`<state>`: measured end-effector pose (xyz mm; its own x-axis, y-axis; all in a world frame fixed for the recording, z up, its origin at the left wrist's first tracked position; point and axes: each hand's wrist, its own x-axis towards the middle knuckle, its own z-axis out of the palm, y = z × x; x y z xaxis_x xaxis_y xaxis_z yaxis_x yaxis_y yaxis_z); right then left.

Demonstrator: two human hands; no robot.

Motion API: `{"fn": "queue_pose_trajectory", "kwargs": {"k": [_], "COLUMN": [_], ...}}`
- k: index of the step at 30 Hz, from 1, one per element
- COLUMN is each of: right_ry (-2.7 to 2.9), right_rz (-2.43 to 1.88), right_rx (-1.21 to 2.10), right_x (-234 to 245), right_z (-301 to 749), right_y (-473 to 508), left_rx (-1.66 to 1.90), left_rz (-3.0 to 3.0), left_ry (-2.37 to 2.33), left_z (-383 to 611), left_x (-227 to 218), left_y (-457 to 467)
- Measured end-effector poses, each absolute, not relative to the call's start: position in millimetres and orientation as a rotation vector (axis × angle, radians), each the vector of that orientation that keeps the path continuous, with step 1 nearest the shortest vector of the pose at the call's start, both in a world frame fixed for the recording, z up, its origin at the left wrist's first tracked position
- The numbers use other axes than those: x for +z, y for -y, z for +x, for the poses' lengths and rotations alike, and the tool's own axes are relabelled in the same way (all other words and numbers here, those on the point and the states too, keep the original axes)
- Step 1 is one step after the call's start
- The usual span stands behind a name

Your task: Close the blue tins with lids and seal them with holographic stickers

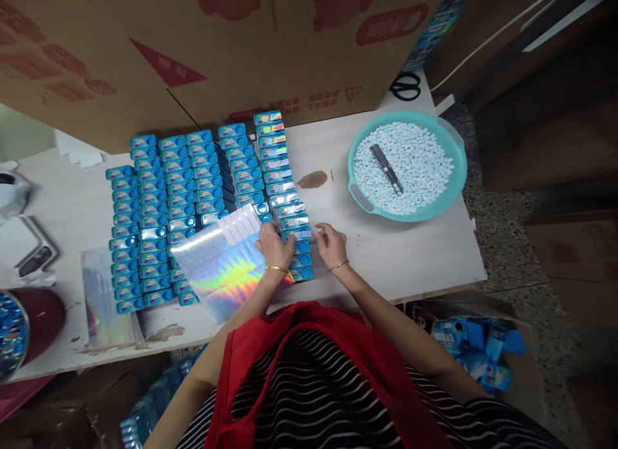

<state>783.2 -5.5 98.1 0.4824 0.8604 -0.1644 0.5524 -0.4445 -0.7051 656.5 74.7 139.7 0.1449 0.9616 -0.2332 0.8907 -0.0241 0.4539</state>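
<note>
Several columns of small blue tins (208,195) stand in rows on the white table. A narrow shiny holographic sticker (299,233) lies across one tin in the rightmost column, between my two hands. My left hand (276,244) has its fingers closed at the sticker's left end. At the right end, my right hand (332,246) pinches with thumb and forefinger; the exact contact is too small to see well. Under my left hand and forearm a large holographic sticker sheet (219,262) rests on the tins, with pale strips at its upper edge. Upper tins in the rightmost column carry shiny stickers.
A turquoise basin (410,211) of small white tablets, with a dark scoop-like tube (385,166) in it, stands right. Behind are scissors (406,87) and a big cardboard box (290,44). Another holographic sheet (109,301) and a red pot (46,317) are left.
</note>
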Motion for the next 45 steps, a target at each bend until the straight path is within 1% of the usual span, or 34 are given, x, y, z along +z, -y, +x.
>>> {"fn": "queue_pose_trajectory", "kwargs": {"k": [4, 7, 10, 13, 16, 18, 20, 24, 27, 32, 36, 39, 42, 45], "right_ry": [1.221, 1.323, 1.426, 1.490, 1.723, 1.941, 2.148, 2.375, 2.388, 2.382, 2.362, 2.314, 2.081, 1.582], "right_rz": [-2.075, -2.122, -2.218, -2.196, -1.981, -1.819, -1.700, -1.641, -1.677, -1.699, -1.695, -1.675, -1.619, -1.508], "right_rx": [0.712, 0.760, 0.675, 0.475, 0.499, 0.580, 0.635, 0.663, 0.656, 0.662, 0.675, 0.723, 0.805, 0.957], "right_x": [96.6, 94.5, 98.8, 114.6, 133.7, 140.2, 138.8, 122.3, 114.2, 116.7, 119.6, 121.0, 126.5, 137.6], "right_z": [767.1, 765.1, 773.2, 774.2, 752.3, 726.8, 700.3, 668.0, 664.2, 666.2, 665.1, 666.5, 672.2, 681.3], "right_y": [20.7, 26.4, 21.7, 0.9, -35.7, -62.5, -85.0, -106.0, -106.6, -104.3, -105.7, -107.8, -101.4, -76.8], "left_rx": [0.146, 0.113, 0.145, 0.291, 0.384, 0.330, 0.195, -0.033, -0.045, 0.018, 0.137, 0.340, 0.744, 1.055], "left_rz": [1.965, 2.002, 2.054, 2.116, 2.193, 2.232, 2.265, 2.395, 2.498, 2.568, 2.549, 2.392, 1.966, 1.368], "left_ry": [-1.736, -1.735, -1.640, -1.511, -1.632, -1.801, -1.887, -1.771, -1.701, -1.603, -1.526, -1.523, -1.670, -1.683], "left_z": [656.9, 659.1, 649.9, 616.2, 564.6, 532.5, 510.0, 493.7, 491.4, 486.0, 485.0, 488.8, 499.0, 514.7], "left_x": [139.5, 138.9, 140.8, 146.4, 152.0, 152.0, 148.1, 135.1, 128.6, 129.2, 148.7, 176.2, 202.6, 215.4], "left_y": [-75.6, -73.6, -77.1, -94.3, -123.3, -142.7, -157.4, -167.7, -166.0, -157.4, -126.9, -92.3, -66.2, -56.4]}}
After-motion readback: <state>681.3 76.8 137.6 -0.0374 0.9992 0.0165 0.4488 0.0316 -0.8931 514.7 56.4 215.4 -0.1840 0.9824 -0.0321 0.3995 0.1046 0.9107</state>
